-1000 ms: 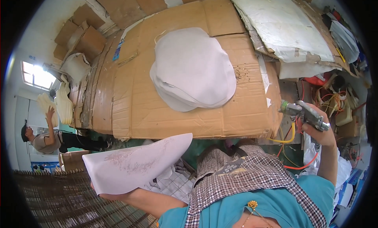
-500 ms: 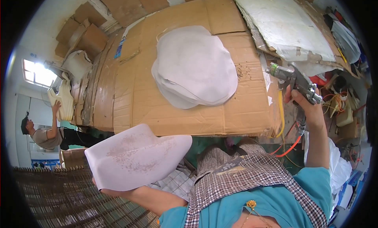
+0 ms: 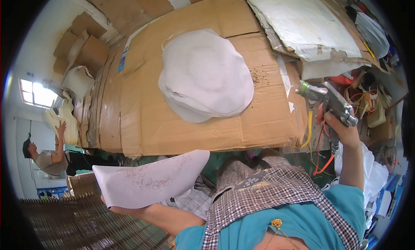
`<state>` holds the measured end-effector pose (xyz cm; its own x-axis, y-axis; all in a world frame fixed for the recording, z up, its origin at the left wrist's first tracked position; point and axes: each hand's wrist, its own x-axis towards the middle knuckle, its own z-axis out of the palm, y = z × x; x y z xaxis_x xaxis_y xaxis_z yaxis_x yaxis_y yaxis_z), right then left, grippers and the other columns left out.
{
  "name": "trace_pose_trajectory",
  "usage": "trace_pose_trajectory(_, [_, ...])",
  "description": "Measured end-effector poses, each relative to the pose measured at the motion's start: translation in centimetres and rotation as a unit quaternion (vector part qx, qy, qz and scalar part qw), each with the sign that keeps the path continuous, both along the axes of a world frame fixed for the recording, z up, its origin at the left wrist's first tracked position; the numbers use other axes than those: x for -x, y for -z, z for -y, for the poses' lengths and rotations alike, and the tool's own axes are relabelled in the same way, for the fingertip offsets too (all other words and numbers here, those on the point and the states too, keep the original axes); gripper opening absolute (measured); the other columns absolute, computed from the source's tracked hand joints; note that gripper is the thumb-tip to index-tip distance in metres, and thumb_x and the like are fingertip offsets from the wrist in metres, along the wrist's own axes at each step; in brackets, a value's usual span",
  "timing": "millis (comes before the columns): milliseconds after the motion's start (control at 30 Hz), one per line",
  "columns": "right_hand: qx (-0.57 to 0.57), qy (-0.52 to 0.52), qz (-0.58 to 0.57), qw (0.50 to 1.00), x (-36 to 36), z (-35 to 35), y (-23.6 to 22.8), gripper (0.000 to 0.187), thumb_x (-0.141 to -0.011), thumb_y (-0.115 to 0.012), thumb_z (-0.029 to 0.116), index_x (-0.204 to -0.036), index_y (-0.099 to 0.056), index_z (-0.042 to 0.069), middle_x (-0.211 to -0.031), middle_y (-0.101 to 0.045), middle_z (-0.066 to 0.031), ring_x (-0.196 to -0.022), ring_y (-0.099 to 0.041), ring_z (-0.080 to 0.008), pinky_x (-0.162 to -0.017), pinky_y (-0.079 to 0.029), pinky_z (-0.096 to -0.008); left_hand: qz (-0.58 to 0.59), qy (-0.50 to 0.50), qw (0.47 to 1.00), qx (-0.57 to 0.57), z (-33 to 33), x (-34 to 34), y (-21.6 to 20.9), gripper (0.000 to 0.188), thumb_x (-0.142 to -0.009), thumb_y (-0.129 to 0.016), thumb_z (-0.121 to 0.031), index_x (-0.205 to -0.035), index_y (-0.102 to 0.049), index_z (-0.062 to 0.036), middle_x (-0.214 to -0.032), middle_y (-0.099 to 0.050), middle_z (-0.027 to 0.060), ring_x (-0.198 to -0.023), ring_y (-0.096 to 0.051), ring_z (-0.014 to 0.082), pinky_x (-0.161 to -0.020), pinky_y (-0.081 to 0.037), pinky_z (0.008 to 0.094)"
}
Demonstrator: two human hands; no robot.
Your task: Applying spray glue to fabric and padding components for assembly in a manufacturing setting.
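My left hand (image 3: 113,208), its fingers mostly hidden, holds up a pale grey-white flexible sheet (image 3: 149,191) with brownish speckles of glue or a similar coating. The sheet's top edge curves over toward the cardboard-covered table. On the other side, my right hand (image 3: 340,125) is closed round the grip of a metal spray gun (image 3: 326,96), whose green-ringed nozzle points left. An orange-red hose (image 3: 327,163) runs from below the gun. A stack of similar pale sheets (image 3: 205,75) with rounded outlines lies on the cardboard table top (image 3: 207,137).
A slatted brown rack or mat (image 3: 82,224) stands at lower left. Farther off, a person (image 3: 49,159) handles a cream moulded piece (image 3: 68,120). White-covered boards (image 3: 302,25) lie at the far right, with cluttered hoses and tools (image 3: 367,99) below. A white plastic bag (image 3: 374,176) hangs by my right arm.
The sheet in my left hand has tipped, so its speckled face shows narrower. My right hand and the spray gun have dropped slightly. The view has shifted a little.
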<state>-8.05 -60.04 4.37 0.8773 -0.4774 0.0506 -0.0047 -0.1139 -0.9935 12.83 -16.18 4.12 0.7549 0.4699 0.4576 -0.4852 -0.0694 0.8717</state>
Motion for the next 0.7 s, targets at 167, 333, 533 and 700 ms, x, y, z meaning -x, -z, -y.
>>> trace_pose_trajectory(167, [-0.021, -0.041, 0.02, 0.999, -0.2, -0.7, -0.1, 0.053, -0.077, -0.063, 0.012, -0.124, -0.042, 0.0, -0.083, -0.054, -0.0054, -0.073, -0.053, -0.0118, -0.064, -0.045, -0.0253, 0.004, 0.01, 1.0, -0.004, 0.4, -0.5, 0.0, 0.036, -0.087, -0.04, -0.029, -0.102, -0.05, 0.003, -0.095, -0.058, 0.0167, -0.077, -0.061, 0.0234, -0.06, -0.054, 0.0378])
trace_pose_trajectory(333, [0.013, 0.013, -0.017, 1.0, 1.7, 0.5, -0.4, 0.052, -0.077, -0.062, 0.012, -0.123, -0.043, -0.001, -0.08, -0.055, -0.005, -0.067, -0.053, -0.0122, -0.063, -0.044, -0.0255, 0.004, 0.011, 1.0, -0.001, 0.0, -0.3, 0.1, 0.036, -0.087, -0.04, -0.029, -0.102, -0.05, 0.003, -0.095, -0.058, 0.0167, -0.077, -0.061, 0.0235, -0.06, -0.054, 0.038])
trace_pose_trajectory(533, [-0.004, -0.007, 0.013, 1.0, 0.0, -0.7, -0.1, 0.049, -0.078, -0.061, 0.016, -0.121, -0.042, 0.0, -0.078, -0.056, -0.0065, -0.068, -0.056, -0.0145, -0.065, -0.046, -0.0285, 0.005, 0.015, 1.0, 0.005, 0.0, -0.5, -0.1, 0.037, -0.087, -0.04, -0.029, -0.102, -0.05, 0.003, -0.095, -0.058, 0.0167, -0.078, -0.061, 0.0237, -0.061, -0.054, 0.0382])
trace_pose_trajectory(700, [-0.017, 0.011, 0.012, 1.0, -0.9, -0.7, 0.8, 0.048, -0.078, -0.061, 0.018, -0.12, -0.043, 0.0, -0.077, -0.057, -0.0069, -0.069, -0.056, -0.0142, -0.064, -0.046, -0.0283, 0.005, 0.018, 1.0, 0.009, -0.1, -0.4, 0.1, 0.037, -0.087, -0.04, -0.029, -0.102, -0.05, 0.003, -0.095, -0.058, 0.0167, -0.078, -0.061, 0.0239, -0.061, -0.054, 0.0384])
